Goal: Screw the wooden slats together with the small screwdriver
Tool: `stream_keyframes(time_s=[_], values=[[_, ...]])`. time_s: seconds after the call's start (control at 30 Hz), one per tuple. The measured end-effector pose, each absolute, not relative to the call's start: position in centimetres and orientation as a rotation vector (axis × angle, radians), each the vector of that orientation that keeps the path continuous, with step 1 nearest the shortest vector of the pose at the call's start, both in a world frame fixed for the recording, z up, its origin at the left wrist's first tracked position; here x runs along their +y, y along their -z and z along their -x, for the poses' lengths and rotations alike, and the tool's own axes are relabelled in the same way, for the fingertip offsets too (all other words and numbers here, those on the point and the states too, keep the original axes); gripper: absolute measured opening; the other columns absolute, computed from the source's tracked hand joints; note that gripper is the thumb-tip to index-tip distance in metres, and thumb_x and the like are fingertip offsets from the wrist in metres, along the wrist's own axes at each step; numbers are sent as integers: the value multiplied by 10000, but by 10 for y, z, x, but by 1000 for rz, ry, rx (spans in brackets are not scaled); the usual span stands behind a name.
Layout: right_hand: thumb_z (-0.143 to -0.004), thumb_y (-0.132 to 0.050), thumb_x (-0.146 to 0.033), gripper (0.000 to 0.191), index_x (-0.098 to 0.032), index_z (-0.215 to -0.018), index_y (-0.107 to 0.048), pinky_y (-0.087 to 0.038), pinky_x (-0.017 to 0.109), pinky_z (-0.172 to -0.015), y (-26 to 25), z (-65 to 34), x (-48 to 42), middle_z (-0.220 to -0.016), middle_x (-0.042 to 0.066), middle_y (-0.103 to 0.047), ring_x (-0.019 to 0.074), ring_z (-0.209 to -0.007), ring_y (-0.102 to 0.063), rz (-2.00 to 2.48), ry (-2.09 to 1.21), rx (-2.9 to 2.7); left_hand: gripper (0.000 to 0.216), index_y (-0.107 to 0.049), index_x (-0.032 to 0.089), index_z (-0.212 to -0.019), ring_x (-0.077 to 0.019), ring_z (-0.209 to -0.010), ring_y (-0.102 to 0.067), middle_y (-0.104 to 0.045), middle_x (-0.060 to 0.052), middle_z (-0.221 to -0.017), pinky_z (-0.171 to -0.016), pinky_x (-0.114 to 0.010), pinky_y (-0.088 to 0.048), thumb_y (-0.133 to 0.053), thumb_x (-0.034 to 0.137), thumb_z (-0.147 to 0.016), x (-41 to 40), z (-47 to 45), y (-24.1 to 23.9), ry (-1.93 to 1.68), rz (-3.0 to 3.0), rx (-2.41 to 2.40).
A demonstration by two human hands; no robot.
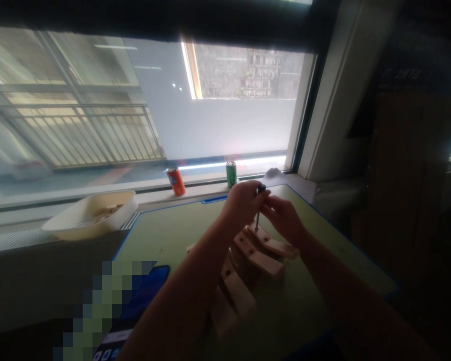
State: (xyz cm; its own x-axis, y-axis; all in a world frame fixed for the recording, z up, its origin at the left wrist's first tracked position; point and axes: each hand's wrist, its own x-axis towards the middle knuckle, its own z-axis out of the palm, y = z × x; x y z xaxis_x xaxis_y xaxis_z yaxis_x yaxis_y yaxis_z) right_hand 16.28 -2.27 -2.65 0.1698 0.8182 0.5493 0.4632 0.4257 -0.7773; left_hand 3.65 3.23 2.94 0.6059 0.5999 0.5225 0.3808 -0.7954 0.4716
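Over the far end of some pale wooden slats (265,258), my left hand (242,203) is closed round the dark top of a screwdriver (257,220). Its thin metal shaft points down, with the tip at a hole in the farthest slat (281,246). My right hand (285,215) pinches at the same tool just below the left fingers; the exact grip is partly hidden. Several slats fan out side by side, some with dark round holes. A nearer slat (238,288) lies partly behind my left forearm.
The slats rest on a green, blue-edged table (323,240). A phone or tablet (150,286) lies at the left. Beyond stand a white tray (124,204) with small pieces, a red can (176,181) and a green can (231,175) on the window sill. Cardboard (406,190) stands right.
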Motion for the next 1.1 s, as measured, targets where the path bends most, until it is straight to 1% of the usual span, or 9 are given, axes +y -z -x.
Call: stream_keyframes(time_s=[0.1,0.23,0.43,0.63,0.73,0.83,0.9,1.03,1.1], values=[[-807,-514,-383,278,-183,-927,-666,-436,314,-699,30,-169,-17,-845,42,-655,184,-782,-576,1082,-518,-1480,275,-562,151,-725,-99,-570,-491,-578,2,-653,-552,-222,-356,-421,356,-844,36,-36,-27,-995,-2567,805],[-766,-574,-388,282,-187,-940,-669,-445,337,-721,33,-172,-12,-832,44,-663,197,-797,-587,1078,-528,-1456,291,-558,150,-751,-112,-580,-498,-583,-12,-667,-547,-227,-347,-389,360,-861,37,-35,-26,-961,-2628,827],[-763,-590,-336,160,-202,-816,-660,-423,301,-635,26,-168,-20,-745,31,-610,165,-679,-537,1288,-155,-1598,437,-543,147,-698,-113,-512,-486,-556,-17,-582,-505,-231,-330,-325,483,-871,30,-32,-29,-912,-2637,936],[-759,-585,-292,111,-195,-803,-615,-411,320,-673,28,-161,-29,-755,52,-589,187,-724,-515,1320,83,-1603,411,-530,158,-752,-121,-536,-500,-557,-23,-620,-509,-238,-342,-260,427,-906,24,-33,-25,-911,-2697,909],[-756,-583,-319,131,-191,-775,-603,-407,308,-647,28,-162,-31,-722,30,-566,169,-673,-507,1342,-72,-1583,395,-529,162,-802,-146,-576,-513,-560,-42,-657,-513,-259,-333,-229,392,-917,21,-32,-25,-931,-2841,912],[-811,-511,-357,196,-191,-817,-613,-419,302,-677,28,-166,-29,-803,37,-607,181,-756,-536,1208,-422,-1600,356,-516,157,-820,-143,-588,-524,-565,-52,-678,-524,-261,-345,-241,361,-917,19,-30,-26,-904,-2869,949],[-818,-504,-369,213,-192,-802,-621,-425,293,-659,29,-169,-28,-775,28,-621,177,-736,-551,1155,-569,-1533,319,-520,154,-833,-150,-597,-535,-574,-62,-701,-516,-262,-351,-277,347,-907,18,-30,-26,-888,-2915,965],[-765,-589,-359,229,-187,-911,-630,-447,307,-699,31,-170,-25,-864,36,-653,206,-807,-579,1116,-670,-1489,364,-534,157,-860,-165,-609,-557,-584,-65,-705,-507,-261,-369,-243,370,-906,15,-32,-25,-940,-2898,1092],[-763,-592,-362,243,-179,-917,-634,-450,312,-709,31,-170,-25,-868,39,-657,216,-820,-583,1170,-639,-1492,410,-538,159,-853,-168,-600,-562,-583,-53,-687,-502,-256,-373,-245,444,-892,14,-33,-26,-962,-2841,1170]])
